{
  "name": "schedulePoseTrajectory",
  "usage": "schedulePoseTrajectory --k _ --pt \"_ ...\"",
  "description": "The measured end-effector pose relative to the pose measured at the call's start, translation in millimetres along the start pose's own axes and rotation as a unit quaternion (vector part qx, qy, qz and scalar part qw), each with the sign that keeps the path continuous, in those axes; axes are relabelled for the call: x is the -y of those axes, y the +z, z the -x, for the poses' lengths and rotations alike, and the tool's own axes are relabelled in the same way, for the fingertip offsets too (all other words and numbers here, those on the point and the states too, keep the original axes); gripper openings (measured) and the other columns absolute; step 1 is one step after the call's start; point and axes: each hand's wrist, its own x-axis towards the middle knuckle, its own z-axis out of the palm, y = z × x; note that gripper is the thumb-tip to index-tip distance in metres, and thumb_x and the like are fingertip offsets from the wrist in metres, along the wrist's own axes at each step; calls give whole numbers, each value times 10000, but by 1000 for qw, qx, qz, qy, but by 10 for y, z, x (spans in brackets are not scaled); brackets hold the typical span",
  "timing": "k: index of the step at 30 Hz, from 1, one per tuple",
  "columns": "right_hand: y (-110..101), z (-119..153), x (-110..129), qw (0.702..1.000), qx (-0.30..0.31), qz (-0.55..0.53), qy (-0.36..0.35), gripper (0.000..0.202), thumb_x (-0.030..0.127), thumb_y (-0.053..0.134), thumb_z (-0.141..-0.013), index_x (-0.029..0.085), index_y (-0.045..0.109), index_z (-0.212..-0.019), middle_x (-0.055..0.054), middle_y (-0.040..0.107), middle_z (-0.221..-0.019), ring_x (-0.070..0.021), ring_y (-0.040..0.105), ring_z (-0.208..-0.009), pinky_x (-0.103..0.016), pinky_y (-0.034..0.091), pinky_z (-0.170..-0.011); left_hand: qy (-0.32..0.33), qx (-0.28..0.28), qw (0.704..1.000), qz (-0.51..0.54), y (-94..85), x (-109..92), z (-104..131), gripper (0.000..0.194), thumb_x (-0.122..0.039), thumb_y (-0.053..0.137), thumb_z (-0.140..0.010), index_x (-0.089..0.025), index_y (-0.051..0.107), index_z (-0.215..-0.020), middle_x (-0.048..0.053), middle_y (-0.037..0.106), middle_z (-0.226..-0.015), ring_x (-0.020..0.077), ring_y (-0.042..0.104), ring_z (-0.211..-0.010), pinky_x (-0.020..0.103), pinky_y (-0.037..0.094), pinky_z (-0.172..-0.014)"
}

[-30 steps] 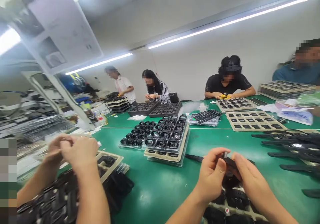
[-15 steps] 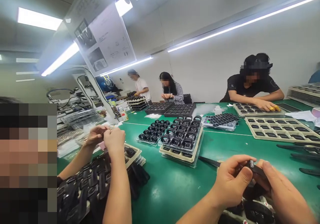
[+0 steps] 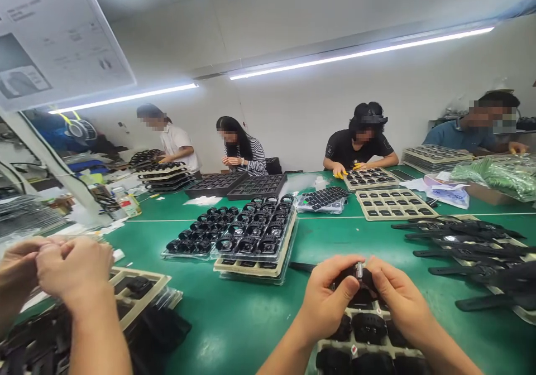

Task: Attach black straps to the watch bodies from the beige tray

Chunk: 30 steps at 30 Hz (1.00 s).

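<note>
Black part (image 3: 359, 277) between both hands' grip

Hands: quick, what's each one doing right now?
Left hand: closed, pinching a small black part.
Right hand: closed on the same black part, from the other side.

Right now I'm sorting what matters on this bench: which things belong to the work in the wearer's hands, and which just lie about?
In hand:
- left hand and right hand pinching a small black watch-like part
- beige compartment tray of black parts beneath them

Lying about:
- stacked trays of black round pieces
- long black straps
- neighbour's hands at left
- green bags
</note>
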Motion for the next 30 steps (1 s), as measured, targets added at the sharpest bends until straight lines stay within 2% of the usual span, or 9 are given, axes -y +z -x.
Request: schedulePoseTrajectory --k 5,8,11,15,17,20,26,28,30 --pt "-35 36 -152 996 -58 -4 61 530 746 654 -823 223 735 -832 -53 676 -907 -254 589 -899 -358 489 -859 25 44 999 3 11 7 -7 458 -547 571 -965 -210 752 -1217 115 777 -1046 216 678 -919 312 494 -867" --pt "-24 49 -179 995 -73 -11 74 553 769 660 -797 229 753 -866 -77 696 -975 -291 608 -987 -395 500 -904 7 47 999 12 33 23 -10 462 -554 612 -939 -207 758 -1207 121 775 -1030 223 675 -912 317 499 -849" --pt "40 38 -84 996 -78 -9 43 525 739 633 -847 222 716 -806 -53 664 -873 -239 598 -866 -344 520 -828 -13 48 999 16 58 54 -2 428 -533 646 -925 -230 755 -1207 107 767 -1046 220 673 -940 311 499 -868" --pt "154 1 90 998 -59 -13 12 560 711 535 -931 211 577 -682 10 509 -681 -158 453 -643 -254 467 -629 -50 -12 993 102 108 121 31 472 -501 700 -900 -276 643 -1311 27 712 -907 147 638 -794 252 512 -767" --pt "188 -14 140 997 -64 -23 22 588 751 533 -905 213 528 -667 26 449 -658 -148 403 -615 -243 439 -586 -53 -22 990 127 130 140 42 436 -509 719 -881 -244 666 -1223 11 678 -850 130 618 -741 235 507 -721" --pt "207 -26 175 997 -56 -35 45 621 799 534 -866 219 470 -652 33 395 -653 -147 369 -614 -240 407 -562 -58 -37 991 116 147 133 42 339 -494 735 -871 -196 687 -1025 13 667 -814 128 622 -717 226 495 -685" --pt "191 -26 166 996 -38 -50 63 618 796 534 -867 222 451 -653 38 360 -655 -147 327 -614 -255 368 -568 -71 -57 985 145 172 119 31 359 -498 788 -817 -183 630 -885 -13 631 -730 117 598 -650 221 475 -631" --pt "173 -26 137 996 -33 -51 66 597 773 546 -882 217 472 -677 41 365 -670 -145 324 -623 -255 359 -578 -74 -61 985 146 178 123 28 367 -501 799 -804 -182 636 -885 -15 625 -737 109 579 -650 213 467 -633" --pt "149 -25 108 997 -22 -46 64 577 746 550 -901 212 486 -692 39 377 -686 -146 331 -640 -255 352 -589 -85 -57 979 176 180 119 22 394 -512 792 -809 -206 634 -1000 -27 626 -746 98 562 -637 203 455 -622"
